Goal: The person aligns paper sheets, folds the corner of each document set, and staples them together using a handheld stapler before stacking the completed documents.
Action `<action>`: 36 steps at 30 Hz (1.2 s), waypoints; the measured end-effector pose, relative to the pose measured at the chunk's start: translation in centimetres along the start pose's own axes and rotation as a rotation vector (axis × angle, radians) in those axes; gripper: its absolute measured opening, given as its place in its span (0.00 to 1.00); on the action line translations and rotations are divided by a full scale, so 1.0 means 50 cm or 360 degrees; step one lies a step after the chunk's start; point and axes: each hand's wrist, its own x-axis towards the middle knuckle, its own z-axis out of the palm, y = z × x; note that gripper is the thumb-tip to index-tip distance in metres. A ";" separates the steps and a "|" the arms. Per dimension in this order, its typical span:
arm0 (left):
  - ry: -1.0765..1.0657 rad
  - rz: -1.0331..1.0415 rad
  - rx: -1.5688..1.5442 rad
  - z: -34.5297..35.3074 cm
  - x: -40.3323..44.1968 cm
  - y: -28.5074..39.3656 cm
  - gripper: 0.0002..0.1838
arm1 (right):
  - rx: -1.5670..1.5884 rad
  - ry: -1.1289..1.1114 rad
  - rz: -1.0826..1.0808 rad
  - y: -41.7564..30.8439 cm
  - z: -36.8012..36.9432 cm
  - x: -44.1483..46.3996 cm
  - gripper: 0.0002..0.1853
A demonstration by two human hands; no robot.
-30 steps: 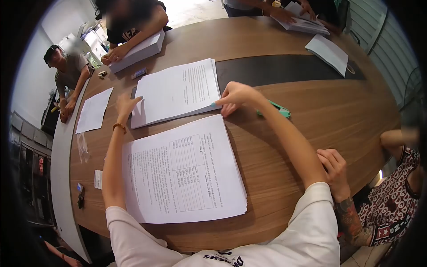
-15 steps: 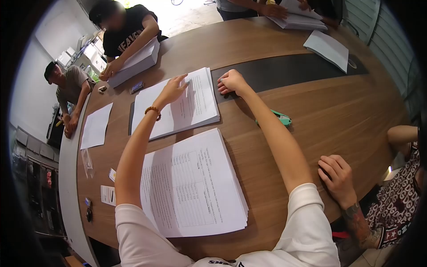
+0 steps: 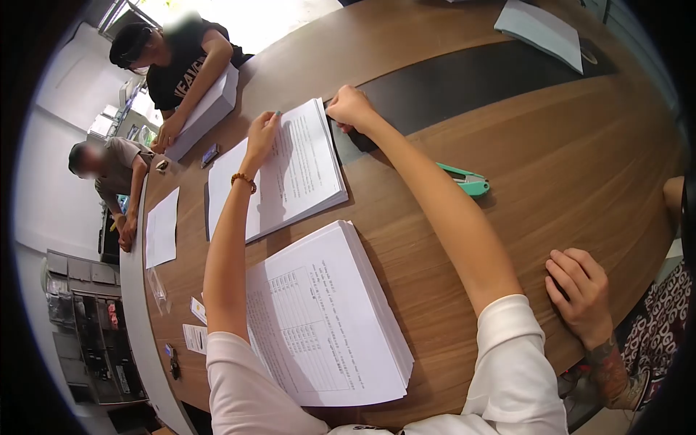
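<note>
We hold our left hand [image 3: 262, 139], fingers loosely open, over a printed paper stack [image 3: 308, 174] with edges largely but not fully aligned, our right hand [image 3: 352, 109] curled at its corner, any grip unclear, and a second stack [image 3: 330, 312], uneven-edged, nearer us than either hand.

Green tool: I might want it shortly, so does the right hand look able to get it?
Probably yes. The green tool lies on the tabletop beside the right forearm, with nothing seen on it; the right hand, up by the far paper stack, need only draw back.
</note>
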 end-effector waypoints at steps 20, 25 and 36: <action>-0.0392 0.0929 0.0635 -0.032 -0.221 0.218 0.23 | -0.0290 0.0081 -0.0182 0.003 -0.014 -0.022 0.07; -0.0625 0.1189 0.0718 -0.033 -0.245 0.233 0.24 | -0.0286 0.0011 -0.0122 -0.004 -0.026 -0.036 0.06; -0.0605 0.1169 0.0397 -0.032 -0.242 0.213 0.20 | -0.0290 0.0014 -0.0167 0.013 -0.036 -0.046 0.07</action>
